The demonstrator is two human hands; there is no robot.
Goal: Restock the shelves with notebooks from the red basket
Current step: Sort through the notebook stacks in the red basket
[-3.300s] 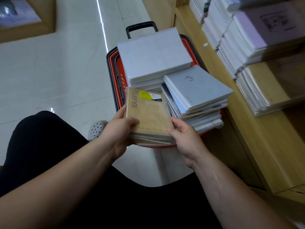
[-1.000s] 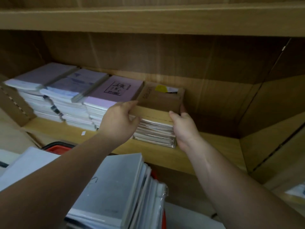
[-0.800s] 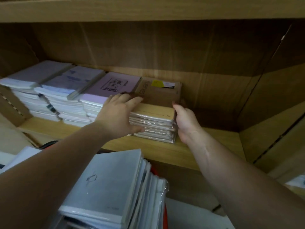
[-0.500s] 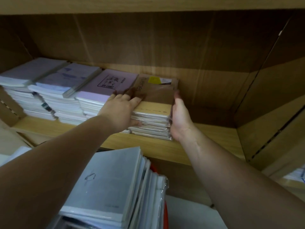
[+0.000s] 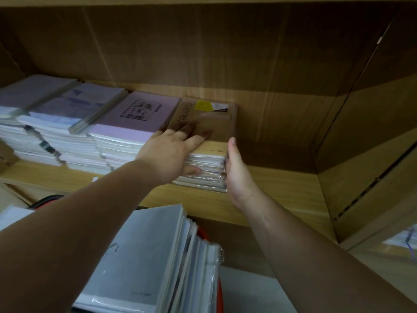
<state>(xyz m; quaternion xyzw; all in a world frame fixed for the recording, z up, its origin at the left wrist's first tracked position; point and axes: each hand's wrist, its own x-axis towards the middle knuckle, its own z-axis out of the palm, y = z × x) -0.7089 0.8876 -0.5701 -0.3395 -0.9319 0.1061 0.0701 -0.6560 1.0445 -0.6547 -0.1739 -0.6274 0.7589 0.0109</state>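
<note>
Wooden shelf, four notebook stacks in a row on it, both our hands on the rightmost one.

We count three pale stacks, the pink-topped stack nearest, plus the brown kraft stack touching it on the right. Kraft stack lies flat, long axis running front to back, yellow label at the far end. Our left hand is spread flat on its top cover, thumb against the front edge. Our right hand is open, palm flat against its right side. More grey notebooks sit below in the red basket.
</note>
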